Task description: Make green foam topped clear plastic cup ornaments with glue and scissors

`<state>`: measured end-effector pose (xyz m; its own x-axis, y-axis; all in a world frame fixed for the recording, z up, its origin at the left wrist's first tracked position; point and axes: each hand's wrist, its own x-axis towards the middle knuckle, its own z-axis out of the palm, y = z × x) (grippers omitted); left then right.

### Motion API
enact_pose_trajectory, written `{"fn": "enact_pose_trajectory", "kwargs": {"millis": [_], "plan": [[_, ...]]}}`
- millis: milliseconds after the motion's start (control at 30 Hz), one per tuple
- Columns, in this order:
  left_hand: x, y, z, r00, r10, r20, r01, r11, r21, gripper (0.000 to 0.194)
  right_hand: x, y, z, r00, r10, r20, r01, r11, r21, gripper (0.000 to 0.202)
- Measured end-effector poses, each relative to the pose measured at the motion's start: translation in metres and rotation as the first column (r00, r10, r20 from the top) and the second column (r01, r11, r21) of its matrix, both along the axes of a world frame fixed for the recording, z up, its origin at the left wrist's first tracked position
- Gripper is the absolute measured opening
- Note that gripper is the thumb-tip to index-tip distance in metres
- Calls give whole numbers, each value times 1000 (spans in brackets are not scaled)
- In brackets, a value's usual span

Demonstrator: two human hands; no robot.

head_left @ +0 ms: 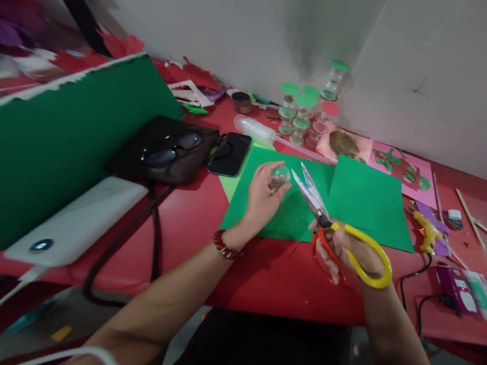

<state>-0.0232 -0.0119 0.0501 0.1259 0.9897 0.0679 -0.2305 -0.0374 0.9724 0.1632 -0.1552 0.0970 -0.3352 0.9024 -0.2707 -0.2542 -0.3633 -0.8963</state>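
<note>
My left hand (263, 196) is closed around a small clear plastic cup (280, 175), holding it by its sides above the green paper (281, 223). Its exact shape is partly hidden by my fingers. In my right hand (352, 248) is a pair of scissors (322, 219) with one red and one yellow handle. The blades are spread apart, and their tips point up and left, close to the cup but apart from it. A second green sheet (367, 197) lies on the right part of the first.
Hourglass-shaped clear pieces with green and red discs (300, 114) stand near the wall. Stacked clear cups (254, 129), a phone (230, 153), a black bag (178, 167) with glasses and a white power bank (76, 220) lie left. A yellow glue gun (428, 230) with a cord lies right.
</note>
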Motion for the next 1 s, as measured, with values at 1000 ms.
{"fn": "enact_pose_trajectory", "kwargs": {"millis": [1000], "plan": [[2,14,-43,975,117,-190,-44,936,350,51,-13,-8,-21,973,25,-229,-56,990,-132,53]]}}
